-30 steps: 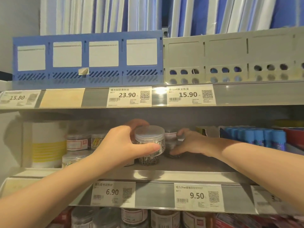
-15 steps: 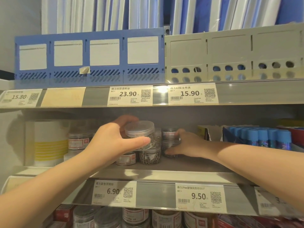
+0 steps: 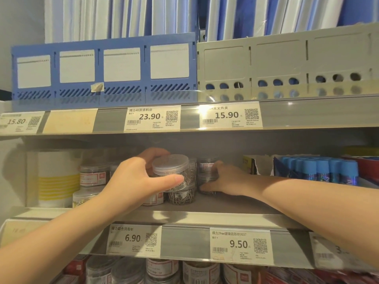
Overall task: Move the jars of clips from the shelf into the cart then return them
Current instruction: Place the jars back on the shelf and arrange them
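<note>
1. One lidded jar of clips (image 3: 170,171), tilted above a lower jar (image 3: 181,196) on the shelf (image 3: 225,203), sits gripped in the left hand (image 3: 133,181).
2. Right hand (image 3: 227,181) curls round a shadowed jar (image 3: 206,179) just to the right.

On the shelf (image 3: 215,203), your left hand (image 3: 135,181) holds a jar (image 3: 171,171) over a second jar (image 3: 181,196) standing near the front edge. Just to the right stand the stacked jars (image 3: 206,165), with your right hand (image 3: 227,179) gripping them from the right. More jars (image 3: 93,177) sit to the left, with a box (image 3: 53,177) left of those. Glue sticks (image 3: 320,171) stand well to the right. File racks (image 3: 102,66) sit on the level above, further jars (image 3: 160,267) on the level below.
</note>
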A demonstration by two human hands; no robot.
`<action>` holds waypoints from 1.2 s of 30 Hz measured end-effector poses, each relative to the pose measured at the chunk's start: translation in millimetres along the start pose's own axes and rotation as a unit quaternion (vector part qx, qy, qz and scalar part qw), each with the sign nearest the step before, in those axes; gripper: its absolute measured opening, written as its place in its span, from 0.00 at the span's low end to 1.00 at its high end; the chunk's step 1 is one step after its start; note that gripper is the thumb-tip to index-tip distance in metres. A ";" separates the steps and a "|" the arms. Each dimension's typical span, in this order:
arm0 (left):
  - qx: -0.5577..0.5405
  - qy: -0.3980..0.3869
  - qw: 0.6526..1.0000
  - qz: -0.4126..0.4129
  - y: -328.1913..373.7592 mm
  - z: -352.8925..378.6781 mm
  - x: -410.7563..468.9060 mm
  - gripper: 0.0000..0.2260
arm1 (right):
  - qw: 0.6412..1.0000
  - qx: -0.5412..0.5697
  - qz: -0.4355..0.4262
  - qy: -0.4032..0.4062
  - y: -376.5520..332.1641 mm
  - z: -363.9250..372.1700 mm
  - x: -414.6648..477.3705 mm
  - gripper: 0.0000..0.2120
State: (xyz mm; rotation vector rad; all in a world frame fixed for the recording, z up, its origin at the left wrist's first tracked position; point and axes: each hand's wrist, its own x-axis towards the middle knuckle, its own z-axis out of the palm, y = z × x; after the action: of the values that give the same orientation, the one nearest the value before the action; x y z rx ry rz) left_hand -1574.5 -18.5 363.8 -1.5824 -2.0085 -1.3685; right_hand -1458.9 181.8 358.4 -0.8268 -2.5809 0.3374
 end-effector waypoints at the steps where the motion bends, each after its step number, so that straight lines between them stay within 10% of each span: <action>1: 0.003 0.001 1.000 -0.002 1.5 1.1 0.2 0.29 | 1.000 0.004 0.000 0.000 0.7 0.5 0.9 0.32; 14: 0.041 -0.001 0.999 -0.015 16.5 17.7 -0.1 0.27 | 1.000 0.014 -0.022 -0.008 1.6 -4.8 3.1 0.41; 36: 0.008 -0.085 0.996 -0.031 18.3 31.4 -8.6 0.26 | 0.957 0.055 -0.254 -0.128 -23.0 -56.0 -40.1 0.29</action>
State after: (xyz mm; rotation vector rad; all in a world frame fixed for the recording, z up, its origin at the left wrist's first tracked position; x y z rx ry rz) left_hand -1544.9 -0.1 350.7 -1.6944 -2.1767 -1.2739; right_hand -1415.5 145.3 403.7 -0.0625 -2.8583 0.4463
